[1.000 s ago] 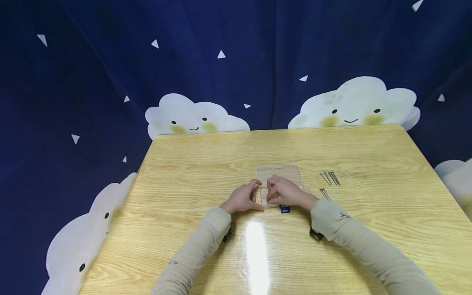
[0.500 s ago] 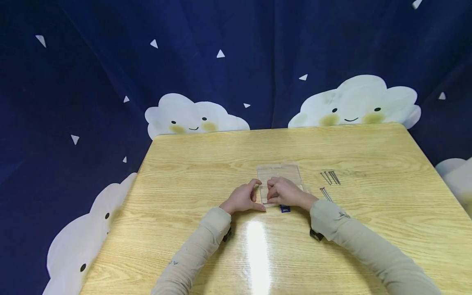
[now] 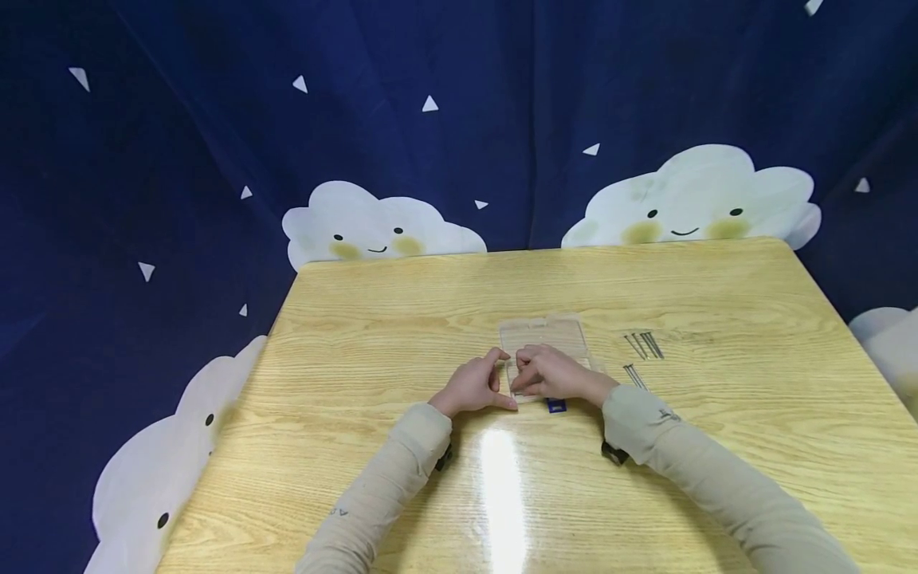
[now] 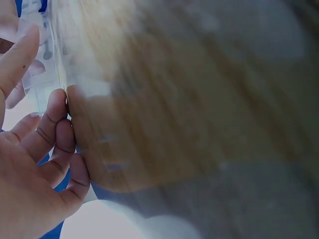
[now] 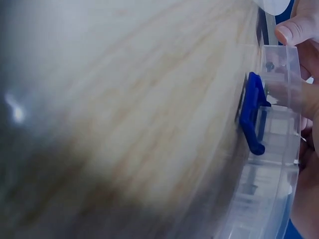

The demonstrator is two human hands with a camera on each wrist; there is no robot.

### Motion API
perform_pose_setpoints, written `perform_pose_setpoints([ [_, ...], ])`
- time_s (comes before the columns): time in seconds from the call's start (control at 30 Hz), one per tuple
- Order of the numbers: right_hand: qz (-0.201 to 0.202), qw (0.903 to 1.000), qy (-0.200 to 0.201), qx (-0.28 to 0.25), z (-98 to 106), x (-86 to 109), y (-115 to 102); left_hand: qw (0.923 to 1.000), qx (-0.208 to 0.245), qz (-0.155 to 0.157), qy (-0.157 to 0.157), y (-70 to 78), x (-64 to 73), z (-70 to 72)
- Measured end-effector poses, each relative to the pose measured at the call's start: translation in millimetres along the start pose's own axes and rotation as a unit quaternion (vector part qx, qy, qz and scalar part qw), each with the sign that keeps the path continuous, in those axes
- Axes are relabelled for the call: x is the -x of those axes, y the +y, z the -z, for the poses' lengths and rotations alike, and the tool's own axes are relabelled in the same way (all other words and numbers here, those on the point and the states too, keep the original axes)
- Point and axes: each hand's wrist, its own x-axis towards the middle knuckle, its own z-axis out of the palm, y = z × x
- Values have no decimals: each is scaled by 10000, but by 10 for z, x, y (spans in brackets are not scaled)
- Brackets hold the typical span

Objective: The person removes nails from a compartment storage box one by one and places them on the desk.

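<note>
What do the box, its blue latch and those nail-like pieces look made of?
Box: likely clear, smooth plastic; its wall is see-through.
Blue latch: probably plastic, opaque and evenly coloured.
Nail-like pieces: apparently metal, given their grey, slim shafts; finish too small to tell.

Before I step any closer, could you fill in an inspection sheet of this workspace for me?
Surface: wooden table, glare near the front.
Job's things: clear plastic box, lid laid back, blue clasp at its front; two groups of nails or screws to its right.
Clutter: nothing seen besides these.
Hands: left hand at the box's left side; right hand over the box, anything it holds hidden.
Cables: nothing seen.
Surroundings: dark blue curtain with smiling clouds.
</note>
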Motion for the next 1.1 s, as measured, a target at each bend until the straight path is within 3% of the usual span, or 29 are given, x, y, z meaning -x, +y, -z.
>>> perform_pose_setpoints([
  [0.5, -84, 9997, -210, 92, 25, -11, -17, 9999, -135, 23, -11, -9, -16, -17],
  [0.87, -37, 9994, -161, 316, 2, -22, -14, 9999, -83, 32, -62, -25, -28, -25],
  [1.1, -84, 9985, 74, 531, -33, -46, -53, 9999, -14, 63, -81, -19, -29, -23],
])
